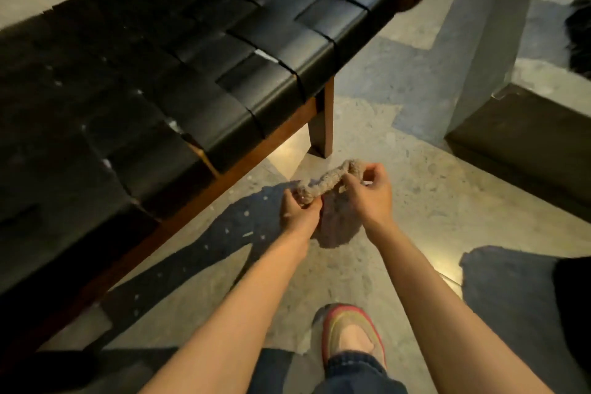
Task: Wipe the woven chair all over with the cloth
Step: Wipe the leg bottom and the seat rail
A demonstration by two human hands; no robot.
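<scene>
cloth (323, 187) pinched between both hands, beside chair (179, 51)

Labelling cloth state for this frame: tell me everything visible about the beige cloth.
The beige fluffy terry-like cloth is bunched into a twisted roll stretched between both hands, with a loose fold hanging below between the wrists. The left hand grips its near end, the right hand pinches the far end. It is held above the speckled stone floor, beside the black woven-strap chair, not touching it.
</scene>
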